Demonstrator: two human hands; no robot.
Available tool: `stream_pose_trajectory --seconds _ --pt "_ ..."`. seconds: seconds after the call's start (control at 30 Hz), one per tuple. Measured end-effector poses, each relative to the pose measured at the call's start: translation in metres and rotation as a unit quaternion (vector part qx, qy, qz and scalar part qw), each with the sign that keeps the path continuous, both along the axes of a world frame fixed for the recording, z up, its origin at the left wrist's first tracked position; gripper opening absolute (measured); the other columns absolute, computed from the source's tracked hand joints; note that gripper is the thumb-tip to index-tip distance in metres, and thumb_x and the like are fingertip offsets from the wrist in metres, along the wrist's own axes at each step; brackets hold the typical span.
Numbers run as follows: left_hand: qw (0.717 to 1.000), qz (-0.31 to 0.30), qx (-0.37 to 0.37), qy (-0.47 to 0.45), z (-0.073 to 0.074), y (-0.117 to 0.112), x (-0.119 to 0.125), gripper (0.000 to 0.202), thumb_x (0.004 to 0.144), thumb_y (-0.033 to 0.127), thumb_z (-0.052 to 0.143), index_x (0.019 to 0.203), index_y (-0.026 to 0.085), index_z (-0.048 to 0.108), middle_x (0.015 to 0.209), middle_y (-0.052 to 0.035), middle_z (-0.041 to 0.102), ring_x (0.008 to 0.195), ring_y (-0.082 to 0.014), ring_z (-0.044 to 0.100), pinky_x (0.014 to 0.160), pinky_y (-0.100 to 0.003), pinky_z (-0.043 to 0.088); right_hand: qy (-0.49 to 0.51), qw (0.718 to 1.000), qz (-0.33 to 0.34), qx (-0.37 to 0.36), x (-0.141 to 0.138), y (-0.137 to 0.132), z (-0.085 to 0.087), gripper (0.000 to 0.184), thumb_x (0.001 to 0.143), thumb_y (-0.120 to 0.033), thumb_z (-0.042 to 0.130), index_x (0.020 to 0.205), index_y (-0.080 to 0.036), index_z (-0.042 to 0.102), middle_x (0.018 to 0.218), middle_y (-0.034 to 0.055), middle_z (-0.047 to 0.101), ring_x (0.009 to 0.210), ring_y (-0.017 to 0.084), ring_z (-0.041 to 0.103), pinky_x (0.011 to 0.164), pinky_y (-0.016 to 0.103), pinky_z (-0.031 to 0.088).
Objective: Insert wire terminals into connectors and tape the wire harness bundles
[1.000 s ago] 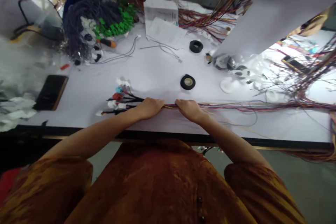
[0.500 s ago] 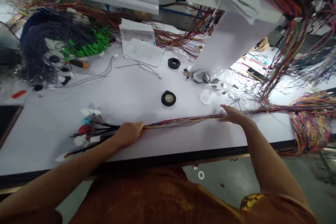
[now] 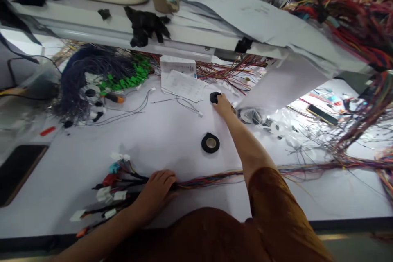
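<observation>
Now a black cloth-tape roll (image 3: 214, 97) is grasped by the right hand (image 3: 223, 105) at the far side of the white table (image 3: 172, 147) (a multicoloured wire bundle (image 3: 208, 182) is clenched under the left hand (image 3: 156, 194)).

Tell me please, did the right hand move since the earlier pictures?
Yes. The right hand moved forward and left: it was nearer the person than the black tape roll, to its right; now it is beyond that roll.

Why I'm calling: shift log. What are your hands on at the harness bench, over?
Left hand on multicolored wire harness near its connectors. Right hand on black tape roll. Second tape roll beside right forearm.
</observation>
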State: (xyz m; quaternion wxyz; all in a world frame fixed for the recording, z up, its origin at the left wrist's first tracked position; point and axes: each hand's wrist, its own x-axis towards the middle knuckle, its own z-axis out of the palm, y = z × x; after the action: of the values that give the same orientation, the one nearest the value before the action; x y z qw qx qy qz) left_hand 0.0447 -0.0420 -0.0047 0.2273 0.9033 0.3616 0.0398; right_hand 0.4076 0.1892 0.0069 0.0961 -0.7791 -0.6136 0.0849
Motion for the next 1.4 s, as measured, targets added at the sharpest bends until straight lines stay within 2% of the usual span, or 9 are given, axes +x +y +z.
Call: stream_pose_trajectory --seconds 0.17,0.4,0.7,0.83,1.03,1.1,1.23,1.3,1.4 --pt "0.995 0.007 -0.017 -0.098 0.025 0.044 -0.006 0.019 0.095 0.028 0.054 0.109 0.019 0.063 0.114 -0.009 0.069 0.109 -0.0248 0.063 0.095 -0.044 0.05 0.022 0.998 0.06 -0.002 -0.016 -0.021 0.006 0.03 0.093 -0.027 0.054 0.117 -0.014 0.065 0.121 0.0132 0.061 0.111 0.023 0.057 0.096 0.032 0.044" --pt "0.975 0.031 -0.039 -0.216 0.064 0.115 0.02 0.026 0.092 0.037 0.057 0.109 0.017 0.061 0.112 -0.0089 0.066 0.107 -0.0221 0.061 0.097 -0.038 0.048 0.291 0.929 0.218 0.07 -0.079 -0.19 0.029 0.019 0.091 -0.036 0.063 0.098 -0.019 0.066 0.087 0.0022 0.056 0.069 0.012 0.051 0.063 0.026 0.04" --pt "0.982 -0.095 -0.069 -0.147 0.064 0.091 0.04 0.012 0.085 0.025 0.058 0.085 0.016 0.066 0.093 -0.0064 0.069 0.091 -0.0211 0.061 0.087 -0.036 0.045 0.322 0.922 0.21 0.038 -0.122 -0.28 0.044 0.015 0.093 -0.031 0.063 0.101 -0.018 0.063 0.094 0.0056 0.057 0.074 0.013 0.052 0.063 0.026 0.042" --pt "0.962 -0.029 -0.239 -0.132 0.057 0.082 0.041 0.008 0.072 0.022 0.062 0.073 0.015 0.066 0.078 -0.0028 0.068 0.075 -0.0159 0.06 0.072 -0.029 0.045 0.359 0.911 0.199 0.037 -0.128 -0.31 0.039 0.015 0.091 -0.031 0.065 0.1 -0.019 0.062 0.096 0.0062 0.058 0.077 0.014 0.052 0.063 0.027 0.041" --pt "0.821 -0.023 -0.568 -0.048 0.03 0.079 0.035 0.027 0.08 0.04 0.055 0.083 0.018 0.07 0.087 -0.005 0.073 0.082 -0.0173 0.067 0.074 -0.028 0.051 0.497 0.858 0.127 0.01 -0.133 -0.356 0.031 0.013 0.091 -0.033 0.063 0.093 -0.02 0.062 0.083 0.0005 0.051 0.07 0.013 0.046 0.062 0.027 0.037" --pt "0.849 -0.05 -0.526 -0.02 0.028 0.075 0.033 0.034 0.084 0.044 0.051 0.094 0.019 0.07 0.098 -0.007 0.073 0.089 -0.0192 0.067 0.077 -0.03 0.051 0.525 0.845 0.099 0.003 -0.133 -0.369 0.031 0.015 0.091 -0.035 0.064 0.092 -0.02 0.062 0.083 0.0002 0.05 0.072 0.013 0.046 0.065 0.027 0.036" --pt "0.971 -0.116 -0.197 0.076 0.029 0.055 0.034 0.038 0.073 0.036 0.07 0.104 0.015 0.066 0.114 -0.0131 0.066 0.105 -0.0269 0.061 0.087 -0.035 0.049 0.538 0.841 0.055 -0.023 -0.134 -0.391 0.025 0.014 0.091 -0.034 0.064 0.094 -0.021 0.063 0.085 0.0002 0.051 0.077 0.014 0.048 0.069 0.028 0.036" --pt "0.975 -0.155 -0.089 0.13 0.027 0.047 0.037 0.03 0.073 0.029 0.071 0.098 0.013 0.065 0.116 -0.0156 0.063 0.107 -0.0293 0.06 0.089 -0.037 0.047 0.538 0.841 0.039 -0.035 -0.136 -0.397 0.021 0.014 0.09 -0.035 0.064 0.093 -0.021 0.063 0.085 -0.0002 0.051 0.077 0.014 0.048 0.07 0.028 0.036" --pt "0.97 -0.152 -0.122 0.142 0.024 0.051 0.04 0.02 0.078 0.026 0.063 0.094 0.014 0.063 0.1 -0.0128 0.067 0.093 -0.0258 0.064 0.08 -0.034 0.049 0.549 0.834 0.008 -0.05 -0.143 -0.399 0.016 0.015 0.09 -0.036 0.064 0.091 -0.021 0.062 0.084 -0.0005 0.051 0.078 0.015 0.048 0.071 0.028 0.036"
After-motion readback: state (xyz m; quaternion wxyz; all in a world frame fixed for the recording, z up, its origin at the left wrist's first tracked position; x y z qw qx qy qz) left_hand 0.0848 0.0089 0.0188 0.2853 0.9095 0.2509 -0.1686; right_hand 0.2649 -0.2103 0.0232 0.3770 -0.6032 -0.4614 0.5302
